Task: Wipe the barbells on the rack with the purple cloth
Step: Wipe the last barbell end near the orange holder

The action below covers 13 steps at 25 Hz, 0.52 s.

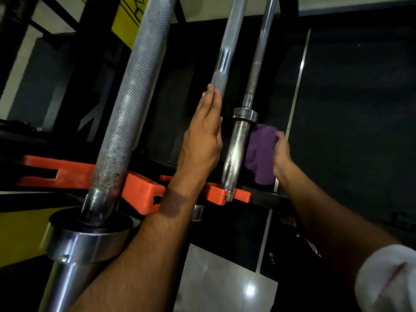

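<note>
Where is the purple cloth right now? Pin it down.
In the head view, right of centre: the purple cloth is bunched in the right hand, against the right side of the rightmost barbell's sleeve, just above the orange rack holder.

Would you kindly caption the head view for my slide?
Right hand presses purple cloth against racked barbell's sleeve; left hand steadies neighbouring bar.

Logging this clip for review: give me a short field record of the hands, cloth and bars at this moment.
setting: three bars standing upright in a rack with orange holders
left hand: fingers straight, flat against the middle bar
right hand: grips the cloth
cloth: purple, bunched, pressed to the right side of the right bar's sleeve
near bar: knurled, untouched
blur: right hand slightly blurred
</note>
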{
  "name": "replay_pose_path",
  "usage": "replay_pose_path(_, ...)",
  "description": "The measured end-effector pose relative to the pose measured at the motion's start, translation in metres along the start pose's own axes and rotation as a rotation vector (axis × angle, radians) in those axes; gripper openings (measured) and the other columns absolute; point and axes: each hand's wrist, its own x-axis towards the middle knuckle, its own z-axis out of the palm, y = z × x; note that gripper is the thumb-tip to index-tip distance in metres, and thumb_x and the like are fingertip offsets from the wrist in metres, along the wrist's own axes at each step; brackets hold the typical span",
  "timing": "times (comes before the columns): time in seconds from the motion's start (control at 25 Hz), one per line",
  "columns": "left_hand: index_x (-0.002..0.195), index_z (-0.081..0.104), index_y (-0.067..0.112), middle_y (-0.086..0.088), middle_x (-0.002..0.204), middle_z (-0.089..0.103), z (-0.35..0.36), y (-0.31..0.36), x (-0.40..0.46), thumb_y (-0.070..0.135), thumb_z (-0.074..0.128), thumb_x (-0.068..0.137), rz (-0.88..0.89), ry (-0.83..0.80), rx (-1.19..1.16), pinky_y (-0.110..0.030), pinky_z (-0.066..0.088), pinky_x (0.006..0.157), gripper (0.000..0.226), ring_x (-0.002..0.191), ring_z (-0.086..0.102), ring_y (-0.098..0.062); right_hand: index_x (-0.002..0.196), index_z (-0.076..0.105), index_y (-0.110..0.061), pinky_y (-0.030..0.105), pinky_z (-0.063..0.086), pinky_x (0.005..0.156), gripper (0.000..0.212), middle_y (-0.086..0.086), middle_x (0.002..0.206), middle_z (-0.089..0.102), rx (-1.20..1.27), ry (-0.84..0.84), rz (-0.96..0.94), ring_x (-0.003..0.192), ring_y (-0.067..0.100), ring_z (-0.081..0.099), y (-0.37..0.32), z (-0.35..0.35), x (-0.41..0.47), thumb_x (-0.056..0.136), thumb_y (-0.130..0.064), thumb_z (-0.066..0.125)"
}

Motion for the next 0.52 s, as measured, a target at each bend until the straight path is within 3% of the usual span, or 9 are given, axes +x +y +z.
replay_pose_path(0.08,0.158,0.024,0.015,0.0,0.167,0.016,0.001,-0.001,0.0,0.004,0.044,0.103,0.002,-0.006,0.011,-0.009,0.017,0.114,0.059,0.153,0.014,-0.012,0.1,0.069,-0.011,0.03,0.051,0.071,0.056,0.007,0.08,0.068,0.038,-0.038,-0.073,0.078,0.024,0.063,-0.036,0.021,0.023,0.101,-0.053,0.032)
replay_pose_path(0.2,0.158,0.024,0.015,0.0,0.167,0.015,0.001,-0.001,0.001,0.004,0.044,0.102,0.001,-0.007,0.017,-0.017,0.022,0.117,0.06,0.153,0.014,-0.013,0.091,0.07,-0.011,0.029,0.053,0.064,0.063,0.008,0.079,0.064,-0.029,-0.187,-0.052,0.069,0.024,0.062,-0.069,0.066,0.029,0.097,-0.065,0.039)
replay_pose_path(0.36,0.159,0.021,0.016,0.003,0.167,0.012,0.003,-0.001,0.001,0.004,0.042,0.102,-0.005,-0.012,0.044,-0.032,0.031,0.119,0.062,0.153,0.012,-0.013,0.067,0.078,-0.018,0.023,0.052,0.053,0.074,0.001,0.064,0.064,-0.025,-0.245,-0.034,0.054,0.017,0.061,-0.061,0.073,0.024,0.102,-0.061,0.028)
replay_pose_path(0.52,0.159,0.019,0.016,0.004,0.168,0.01,0.004,-0.001,0.002,0.004,0.042,0.101,-0.017,-0.025,0.058,-0.04,0.037,0.116,0.064,0.154,0.01,-0.012,0.089,0.076,-0.016,0.034,0.054,0.061,0.054,0.006,0.075,0.065,-0.151,-0.167,-0.038,0.067,0.025,0.061,-0.057,0.075,0.027,0.096,-0.057,0.041)
